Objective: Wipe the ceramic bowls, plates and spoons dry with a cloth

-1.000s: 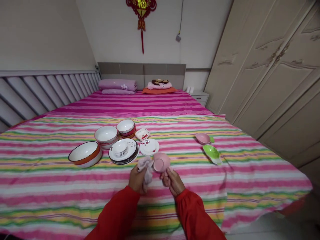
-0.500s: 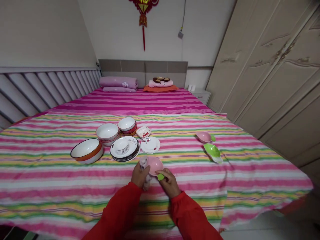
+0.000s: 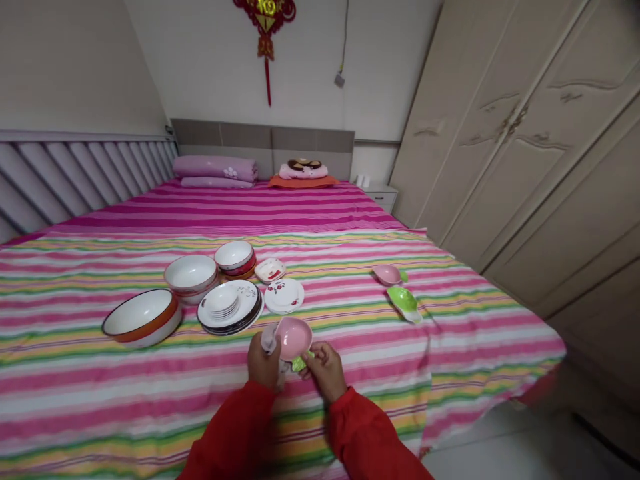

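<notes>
A small pink bowl [image 3: 294, 337] with a green leaf-shaped handle is held up between my two hands above the striped cloth. My right hand [image 3: 325, 369] pinches the bowl by its green handle. On the bowl's left side, my left hand [image 3: 264, 360] is closed round a pale, crumpled cloth [image 3: 269, 338] that lies against the rim; part of this cloth hangs below the bowl. Off to the right, another pink bowl [image 3: 387, 274] and a green leaf-handled bowl [image 3: 403, 302] rest on the bed.
Left of centre stand a large orange-banded bowl [image 3: 143, 319], stacked white bowls [image 3: 191, 273], red-patterned bowls [image 3: 235, 259], a plate stack topped with small dishes [image 3: 223, 301], flowered plates [image 3: 284, 295] and a squarish dish [image 3: 271, 270]. A wardrobe [image 3: 505, 147] lines the right side.
The view has shifted, so the bed and dishes sit further left. The pink bowl has turned in my hands, its green handle now pointing down toward me.
</notes>
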The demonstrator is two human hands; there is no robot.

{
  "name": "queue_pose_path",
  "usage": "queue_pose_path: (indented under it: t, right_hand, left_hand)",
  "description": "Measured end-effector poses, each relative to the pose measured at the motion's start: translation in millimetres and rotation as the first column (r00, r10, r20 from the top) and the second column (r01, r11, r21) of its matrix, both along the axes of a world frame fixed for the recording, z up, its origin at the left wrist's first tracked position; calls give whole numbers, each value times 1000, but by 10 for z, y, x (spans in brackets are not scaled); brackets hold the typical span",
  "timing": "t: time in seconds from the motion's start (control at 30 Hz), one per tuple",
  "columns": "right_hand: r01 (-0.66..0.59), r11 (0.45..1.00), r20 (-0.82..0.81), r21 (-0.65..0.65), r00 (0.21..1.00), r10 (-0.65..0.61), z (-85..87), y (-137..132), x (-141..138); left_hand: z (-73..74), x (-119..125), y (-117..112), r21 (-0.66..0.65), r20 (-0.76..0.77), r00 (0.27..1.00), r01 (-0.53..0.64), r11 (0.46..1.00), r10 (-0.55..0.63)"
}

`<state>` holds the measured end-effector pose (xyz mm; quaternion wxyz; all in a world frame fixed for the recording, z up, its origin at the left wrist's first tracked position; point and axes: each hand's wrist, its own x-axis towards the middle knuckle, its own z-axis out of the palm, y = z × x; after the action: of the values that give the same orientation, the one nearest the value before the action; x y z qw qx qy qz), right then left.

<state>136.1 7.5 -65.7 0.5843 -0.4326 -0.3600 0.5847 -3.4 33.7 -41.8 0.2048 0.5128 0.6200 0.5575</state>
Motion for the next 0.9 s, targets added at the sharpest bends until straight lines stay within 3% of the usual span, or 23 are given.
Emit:
queue_pose_path:
  t: [0.2,0.37,0.47,0.6,0.73,0.9]
  right_hand:
    - [-90,986,-31,-142,996,86,64,-108,-27]
    - [-122,979,-82,-162,991,110,120,-97,51]
    - [-94,984,-77,-151,994,83,187,-24,208]
    - [-33,995,10,-98,999,34,364,148,612]
    - [59,997,138,-39,989,-54,663,394,1220]
    - [200,980,320,-1,928,-189,1041,726,2015]
  left_hand:
    - [-42,-71,11,-60,-40,993,105,993,-108]
    - [9,-100,-12,-86,110,976,200,976,-190]
    - [29,-57,-41,-54,153,976,164,985,-154]
    - [41,24,-82,-67,183,980,92,993,-79]
    - [36,21,-92,-83,183,982,59,995,-43]
    - [81,-6,-104,-164,266,961,127,978,-80]
